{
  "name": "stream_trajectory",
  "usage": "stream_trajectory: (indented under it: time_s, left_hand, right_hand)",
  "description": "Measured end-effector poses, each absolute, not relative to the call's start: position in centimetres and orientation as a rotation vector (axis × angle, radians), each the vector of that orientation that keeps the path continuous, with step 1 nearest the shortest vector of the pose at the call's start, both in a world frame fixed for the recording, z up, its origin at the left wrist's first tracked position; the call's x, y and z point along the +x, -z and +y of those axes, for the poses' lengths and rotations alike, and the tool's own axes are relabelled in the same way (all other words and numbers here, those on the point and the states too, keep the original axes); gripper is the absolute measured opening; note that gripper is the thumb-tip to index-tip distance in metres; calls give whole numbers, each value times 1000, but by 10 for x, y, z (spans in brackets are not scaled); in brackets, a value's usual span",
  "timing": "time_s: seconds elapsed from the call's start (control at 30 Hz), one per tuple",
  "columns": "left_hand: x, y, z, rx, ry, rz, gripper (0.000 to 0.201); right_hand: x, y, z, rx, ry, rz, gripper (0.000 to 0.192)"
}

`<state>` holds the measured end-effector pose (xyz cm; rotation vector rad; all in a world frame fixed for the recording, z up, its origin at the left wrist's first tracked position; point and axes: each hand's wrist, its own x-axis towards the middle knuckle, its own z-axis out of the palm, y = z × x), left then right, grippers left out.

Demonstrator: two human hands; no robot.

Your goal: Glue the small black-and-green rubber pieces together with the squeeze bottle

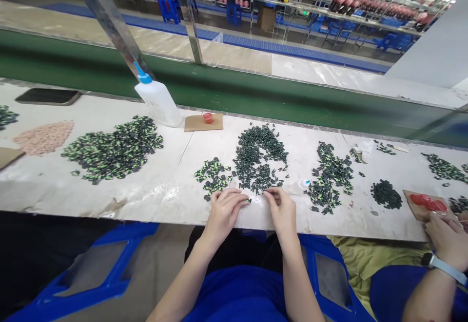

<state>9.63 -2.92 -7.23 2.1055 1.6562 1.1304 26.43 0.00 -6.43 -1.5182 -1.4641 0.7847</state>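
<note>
Behind the long white workbench (146, 190), a green conveyor belt (256, 93) is seen running across the view, with factory shelving and blue stools beyond it.

At the near edge of the bench, the left hand (223, 212) is curled with its fingertips pinched on a small dark green piece (249, 200), which is held just above the surface between the two hands. The right hand (282, 210) is curled as well, its fingertips drawn together at the foot of the pile ahead; whether a piece is held in it cannot be told, as anything there is hidden by the fingers.

Directly in front of both hands a large pile of dark green pieces (259, 159) is spread out, its nearest pieces touching the fingertips. Just left of it lies a smaller heap of green-and-black pieces (212, 176), near the left hand. To the right of the right hand a small capped bottle (303, 183) is lying on its side, beside another elongated pile (329, 176) of mixed dark and bright green pieces.

Farther back, a small red cup (207, 117) is set on a square of brown card (203, 123), and a white squeeze bottle with a blue cap (157, 99) stands beside it. Well to the left, a wide heap of green-and-black parts (113, 149) and a heap of pink pieces (44, 137) are spread out, with a dark phone (47, 97) beyond.

At the far right, a co-worker's hand (444, 236) rests by a card with red caps (427, 202).
</note>
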Motion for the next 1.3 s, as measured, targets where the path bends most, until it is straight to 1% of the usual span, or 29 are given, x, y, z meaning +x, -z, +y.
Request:
stream_trajectory:
  time_s: [0.1,0.23,0.6,0.8,0.97,1.13,1.3]
  left_hand:
    - [100,70,-28,2069,-1117,1654,20]
    - [103,69,-27,2025,-1112,1668,16]
    - [106,65,-28,1975,-1115,1670,19]
    - [106,67,-28,1987,-1127,1636,18]
    - [106,66,-29,1966,-1116,1613,18]
    - [107,61,-30,1931,-1110,1584,18]
    - [109,55,-33,1974,-1173,1549,18]
  right_hand:
    - [265,65,-2,-1495,-932,-1330,18]
    - [264,64,-4,-1488,-1041,-1239,22]
    - [254,57,-14,-1339,-1171,-1232,23]
    - [252,56,-17,-1374,-1138,-1297,24]
    - [251,53,-17,-1369,-1228,-1248,25]
    - [251,51,-16,-1296,-1308,-1174,21]
    - [250,51,-18,-1238,-1243,-1164,12]
